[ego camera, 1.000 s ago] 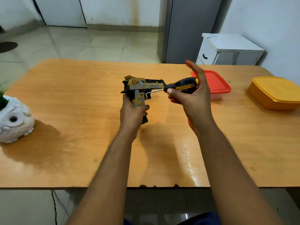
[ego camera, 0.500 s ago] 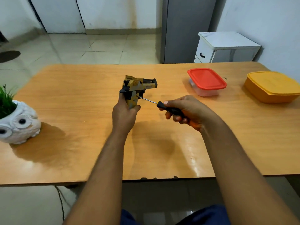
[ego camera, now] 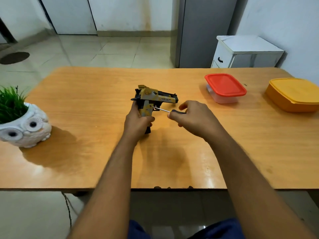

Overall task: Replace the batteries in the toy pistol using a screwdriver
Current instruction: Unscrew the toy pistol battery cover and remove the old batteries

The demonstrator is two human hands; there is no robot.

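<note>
Broadly, the wooden worktop (ego camera: 86, 118) fills the middle of the view. At its 3 o'clock edge sits a yellow lidded container (ego camera: 293, 94), lid on, contents hidden. Toward 2 o'clock stands a clear plastic tub with a red lid (ego camera: 225, 87); its clear wall shows nothing that can be made out inside. At 9 o'clock a white owl-shaped planter (ego camera: 25, 130) holds green grass-like blades.

Near the centre, the toy pistol (ego camera: 151, 99), yellow, grey and black, is held just above the worktop with its handle down; its long axis runs left to right, muzzle toward 3 o'clock. A yellow strip along the barrel carries dark lettering, too small to read.

The left hand (ego camera: 138, 121) has its grip closed round the pistol's handle, fingers wrapped from the near side. The right hand (ego camera: 193, 118) pinches the dark handle of the screwdriver (ego camera: 165, 110), index finger lifted; most of the handle is hidden by that hand. The thin metal shaft points toward 9 o'clock, slightly upward, its tip against the side of the pistol's handle just behind the trigger.
</note>
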